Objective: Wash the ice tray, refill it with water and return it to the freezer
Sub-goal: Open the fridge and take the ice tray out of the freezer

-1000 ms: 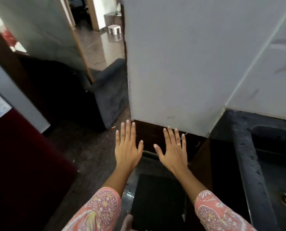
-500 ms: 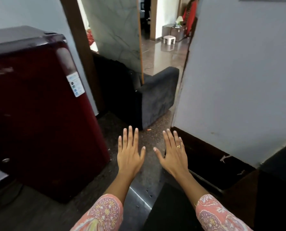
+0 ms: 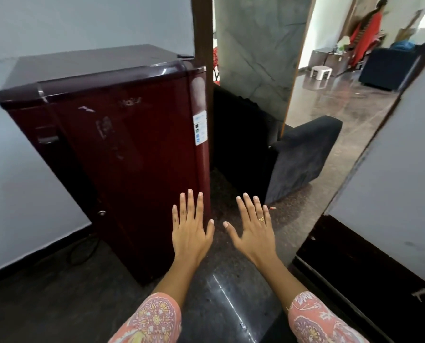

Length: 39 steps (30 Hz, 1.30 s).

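Okay, closest to me, both patterned pink sleeves (image 3: 152, 320) come up from the bottom edge. My left hand (image 3: 190, 233) is out flat, palm down, fingers straight and spread, holding nothing. My right hand (image 3: 254, 235) is just beside it, thumbs pointing at each other with a gap between them. It is also spread and holding nothing, and there is a gold ring (image 3: 262, 219) on one finger.

Under them is the dark speckled floor (image 3: 231, 293), shiny near my feet. My left fingers lie over the lower corner of the fridge (image 3: 132, 149) in my view, but I cannot tell whether they touch it.

That fridge is a small dark red one. It stands upright against the pale wall on my left with its door closed. A white sticker (image 3: 199, 129) sits by its right edge and a small lock (image 3: 101, 212) low down. A black cord (image 3: 82, 251) loops on the floor beside it.

On my right a grey wall (image 3: 392, 194) runs away from me. A tiny orange scrap (image 3: 272, 208) lies on the floor past my right hand. Behind the fridge stands a brown post (image 3: 202, 33), then a dark sofa arm (image 3: 303, 154). Far off, in the bright room, I see a white stool (image 3: 320, 72), a blue couch (image 3: 389, 68) and a person in red (image 3: 366, 33).
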Each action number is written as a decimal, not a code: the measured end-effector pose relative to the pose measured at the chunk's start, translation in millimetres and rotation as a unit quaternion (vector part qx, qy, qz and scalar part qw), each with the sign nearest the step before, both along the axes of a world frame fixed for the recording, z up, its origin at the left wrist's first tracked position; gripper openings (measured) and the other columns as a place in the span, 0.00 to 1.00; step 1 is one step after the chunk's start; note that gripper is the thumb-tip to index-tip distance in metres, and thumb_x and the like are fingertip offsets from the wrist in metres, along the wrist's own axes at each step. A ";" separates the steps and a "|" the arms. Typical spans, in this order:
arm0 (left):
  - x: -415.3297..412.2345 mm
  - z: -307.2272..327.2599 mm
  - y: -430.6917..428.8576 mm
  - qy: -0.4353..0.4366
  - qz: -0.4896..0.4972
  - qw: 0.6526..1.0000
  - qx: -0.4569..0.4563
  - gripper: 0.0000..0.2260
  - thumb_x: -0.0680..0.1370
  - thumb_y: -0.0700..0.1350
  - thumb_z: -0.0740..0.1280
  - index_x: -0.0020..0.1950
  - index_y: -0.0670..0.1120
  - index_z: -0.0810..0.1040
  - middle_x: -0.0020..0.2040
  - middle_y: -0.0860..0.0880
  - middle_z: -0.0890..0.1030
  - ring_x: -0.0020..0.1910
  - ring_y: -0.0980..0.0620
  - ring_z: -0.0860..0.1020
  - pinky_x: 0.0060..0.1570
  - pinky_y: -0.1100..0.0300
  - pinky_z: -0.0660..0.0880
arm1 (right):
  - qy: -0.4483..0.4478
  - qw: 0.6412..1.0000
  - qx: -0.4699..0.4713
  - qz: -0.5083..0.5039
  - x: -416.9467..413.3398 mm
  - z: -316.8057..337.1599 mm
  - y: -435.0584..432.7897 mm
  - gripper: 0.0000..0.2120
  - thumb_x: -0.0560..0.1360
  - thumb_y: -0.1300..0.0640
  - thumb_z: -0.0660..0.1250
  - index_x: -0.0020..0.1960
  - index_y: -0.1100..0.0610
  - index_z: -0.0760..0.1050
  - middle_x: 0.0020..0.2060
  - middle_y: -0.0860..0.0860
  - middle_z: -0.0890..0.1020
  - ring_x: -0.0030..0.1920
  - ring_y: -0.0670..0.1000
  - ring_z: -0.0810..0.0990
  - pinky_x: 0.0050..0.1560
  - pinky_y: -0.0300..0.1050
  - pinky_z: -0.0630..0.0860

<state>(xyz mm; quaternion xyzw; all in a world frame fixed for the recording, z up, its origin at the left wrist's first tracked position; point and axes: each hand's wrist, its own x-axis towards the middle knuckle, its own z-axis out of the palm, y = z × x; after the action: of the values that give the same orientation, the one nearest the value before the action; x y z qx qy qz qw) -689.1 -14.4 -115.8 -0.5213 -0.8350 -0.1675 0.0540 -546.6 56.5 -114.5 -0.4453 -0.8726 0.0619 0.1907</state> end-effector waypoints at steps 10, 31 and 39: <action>-104.3 20.1 -24.2 -0.021 0.103 0.991 0.078 0.33 0.79 0.54 0.56 0.75 0.48 0.39 0.76 0.47 0.40 0.75 0.48 0.36 0.73 0.51 0.36 | 0.007 0.994 0.032 0.107 -130.0 19.6 -4.9 0.34 0.76 0.36 0.49 0.75 0.53 0.52 0.76 0.51 0.55 0.76 0.52 0.47 0.74 0.51 0.43; -342.6 59.0 -48.6 -0.278 0.206 0.831 0.436 0.24 0.81 0.47 0.56 0.76 0.51 0.52 0.77 0.49 0.53 0.75 0.51 0.55 0.72 0.50 0.57 | 0.256 0.908 -0.161 0.290 -391.7 47.0 -26.3 0.31 0.76 0.42 0.60 0.73 0.50 0.53 0.71 0.48 0.64 0.71 0.47 0.61 0.60 0.39 0.62; -390.3 64.2 -32.4 -0.425 0.107 0.795 0.419 0.27 0.80 0.58 0.54 0.76 0.50 0.55 0.73 0.47 0.63 0.72 0.50 0.63 0.70 0.47 0.64 | 0.276 0.852 -0.301 0.327 -438.2 50.1 -32.8 0.23 0.71 0.39 0.65 0.60 0.47 0.65 0.54 0.44 0.78 0.54 0.41 0.78 0.52 0.40 0.77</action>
<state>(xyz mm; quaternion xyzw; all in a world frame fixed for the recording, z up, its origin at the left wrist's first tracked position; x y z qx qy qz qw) -1079.4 -46.8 -51.6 -0.2315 -0.6724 -0.6990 -0.0753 -984.8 23.7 -64.4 -0.1346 -0.8181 0.5008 0.2485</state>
